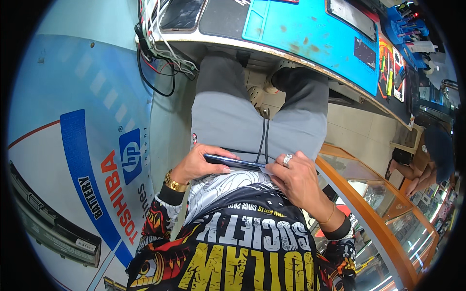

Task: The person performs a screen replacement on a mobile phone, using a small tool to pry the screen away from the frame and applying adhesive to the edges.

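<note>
A slim dark smartphone (236, 161) is held edge-on above my lap, so its screen cannot be made out. My left hand (200, 163) grips its left end, thumb along the near side and fingers behind. At the other end, my right hand (297, 178) closes its fingers on the phone's corner, where a thin clear strip seems to show. A gold watch circles my left wrist, and a ring sits on a right finger.
Ahead is a workbench with a blue repair mat (310, 34), a phone (353, 17) and small tools (390, 72). Cables (158, 46) hang at its left end. A wood-framed glass case (374, 213) stands at right; another person (432, 160) sits beyond it. A printed wall panel (92, 145) is left.
</note>
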Tool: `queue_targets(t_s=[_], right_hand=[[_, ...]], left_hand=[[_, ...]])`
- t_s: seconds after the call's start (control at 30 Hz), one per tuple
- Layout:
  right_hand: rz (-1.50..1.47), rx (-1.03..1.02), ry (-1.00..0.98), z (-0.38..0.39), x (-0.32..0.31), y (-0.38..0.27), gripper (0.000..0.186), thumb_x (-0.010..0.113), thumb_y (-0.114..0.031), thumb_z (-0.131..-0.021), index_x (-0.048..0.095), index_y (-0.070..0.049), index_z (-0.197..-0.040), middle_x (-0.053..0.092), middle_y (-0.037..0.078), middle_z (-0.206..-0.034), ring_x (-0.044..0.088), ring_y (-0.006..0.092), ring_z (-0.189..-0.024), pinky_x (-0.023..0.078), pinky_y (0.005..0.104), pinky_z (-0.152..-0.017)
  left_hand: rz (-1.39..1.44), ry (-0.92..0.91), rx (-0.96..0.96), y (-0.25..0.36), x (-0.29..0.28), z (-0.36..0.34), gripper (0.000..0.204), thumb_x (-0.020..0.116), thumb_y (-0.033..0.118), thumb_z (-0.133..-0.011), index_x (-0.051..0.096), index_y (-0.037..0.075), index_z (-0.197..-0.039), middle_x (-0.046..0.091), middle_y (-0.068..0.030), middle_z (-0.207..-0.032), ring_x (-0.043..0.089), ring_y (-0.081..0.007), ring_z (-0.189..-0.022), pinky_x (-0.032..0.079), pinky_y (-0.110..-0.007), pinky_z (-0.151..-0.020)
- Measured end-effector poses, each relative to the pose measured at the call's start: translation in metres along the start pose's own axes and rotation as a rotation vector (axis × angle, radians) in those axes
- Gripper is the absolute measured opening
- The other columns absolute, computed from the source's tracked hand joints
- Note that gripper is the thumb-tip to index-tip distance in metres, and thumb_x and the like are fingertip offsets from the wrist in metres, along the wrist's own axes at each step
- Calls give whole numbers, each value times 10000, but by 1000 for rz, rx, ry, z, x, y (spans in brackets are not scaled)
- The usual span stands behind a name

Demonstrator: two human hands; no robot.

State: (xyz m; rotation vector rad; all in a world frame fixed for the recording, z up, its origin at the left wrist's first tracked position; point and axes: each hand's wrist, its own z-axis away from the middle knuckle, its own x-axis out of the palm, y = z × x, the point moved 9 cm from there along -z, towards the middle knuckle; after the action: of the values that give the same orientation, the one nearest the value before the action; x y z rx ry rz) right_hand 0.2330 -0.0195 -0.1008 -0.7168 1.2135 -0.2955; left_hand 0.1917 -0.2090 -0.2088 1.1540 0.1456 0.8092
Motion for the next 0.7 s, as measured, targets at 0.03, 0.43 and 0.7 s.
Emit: queue_targets(t_s=[0.03,0.43,0.7], right_hand=[[-13,-12,4,2,-1,-2,156,774,-132,-804,695,-69,-923,631,45,-862,620,247,-778,400,400,-705],[-49,24,26,10,-7,1,180,766,-139,-809,715,-59,-962,631,43,-851,614,234,-785,399,387,-716],[-9,-56,109,17,-8,-2,189,727,-132,-817,722,-31,-976,645,49,-863,612,222,-801,409,376,-732]], left_hand=[[34,28,15,0,1,1,297,813,9,-855,767,-24,-1146,779,-155,-1148,730,-188,-1074,549,-329,-1006],[-158,21,166,27,12,-5,263,816,15,-838,780,-18,-1096,793,-146,-1096,766,-237,-1013,587,-335,-932],[-219,23,211,31,15,-6,262,824,33,-833,789,-2,-1091,796,-143,-1076,770,-236,-978,589,-326,-899]])
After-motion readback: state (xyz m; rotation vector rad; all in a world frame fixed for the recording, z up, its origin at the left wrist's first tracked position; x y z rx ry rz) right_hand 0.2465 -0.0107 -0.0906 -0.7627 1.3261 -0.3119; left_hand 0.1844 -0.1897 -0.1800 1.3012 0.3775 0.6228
